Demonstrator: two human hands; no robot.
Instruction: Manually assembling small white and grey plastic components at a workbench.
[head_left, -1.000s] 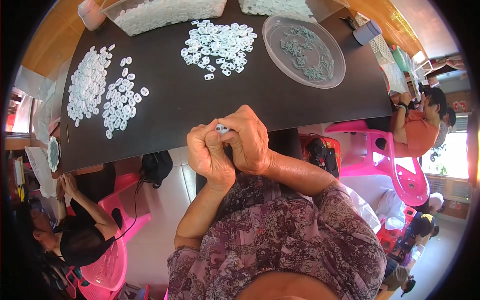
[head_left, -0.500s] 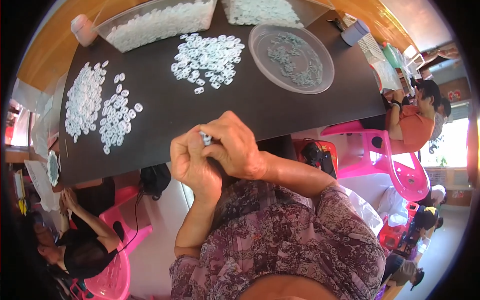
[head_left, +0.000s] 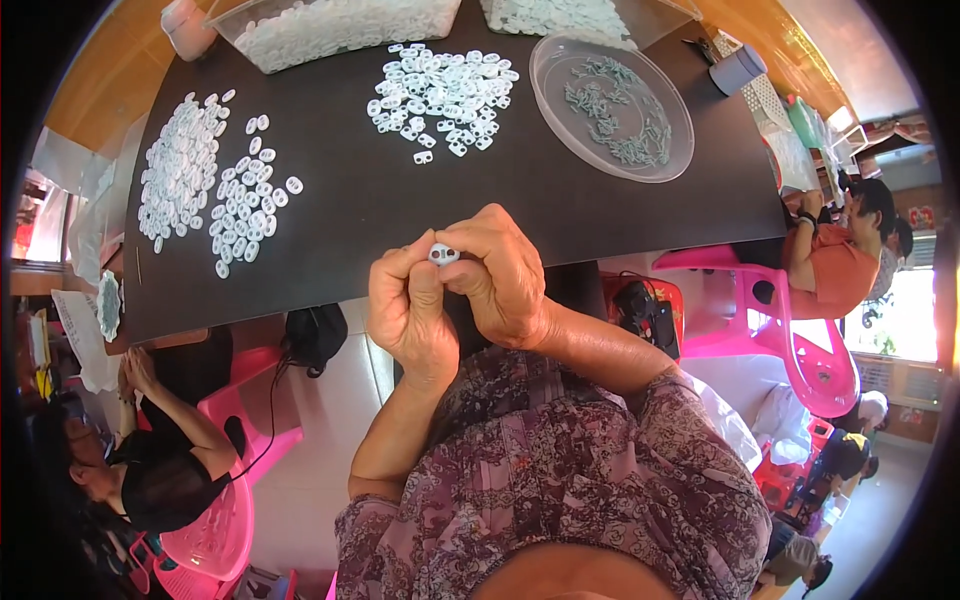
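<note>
Between my fingertips is a small white oval plastic piece with two dark holes [head_left: 443, 254]. My left hand [head_left: 411, 305] pinches it from one side, and my right hand [head_left: 500, 275] pinches it from the other. Both hands are raised near the table's front edge. Beyond them lies a heap of white two-holed pieces [head_left: 445, 95]. Off to the left is a smaller spread of oval pieces [head_left: 243, 210], beside a denser pile of white pieces [head_left: 180, 170]. A round clear tray [head_left: 545, 90] at the right holds many small grey-green parts.
Two clear bins stand along the back of the dark table [head_left: 340, 210]; the left bin [head_left: 270, 50] is full of white pieces. A grey cup [head_left: 738, 70] is at the far right, a jar [head_left: 188, 28] at the far left. People sit on pink chairs [head_left: 815, 365] at both sides.
Both hands have shifted slightly, and the held piece is turned so its two holes now show. The whole view has moved a little, so the table items sit higher and further right.
</note>
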